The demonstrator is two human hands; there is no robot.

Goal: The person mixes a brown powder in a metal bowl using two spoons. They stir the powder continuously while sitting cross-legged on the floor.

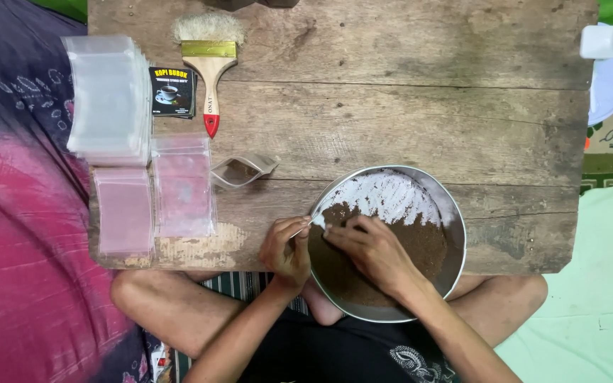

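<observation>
A round metal bowl (455, 241) of brown powder (420, 248) rests on the near edge of a low wooden table (406, 120), partly over my lap. My left hand (285, 252) pinches a small clear plastic pouch (315, 221) at the bowl's left rim. My right hand (370, 248) lies over the powder with its fingertips at the pouch mouth. What the right fingers grip is hidden. An open empty pouch (243, 170) stands just left of the bowl.
Stacks of clear plastic bags (108, 99) and pinkish sleeves (182, 186) lie at the table's left. A paintbrush with a red-tipped wooden handle (209, 71) and a dark printed label (173, 91) sit at the back left. A white plate (611, 81) is at the right edge.
</observation>
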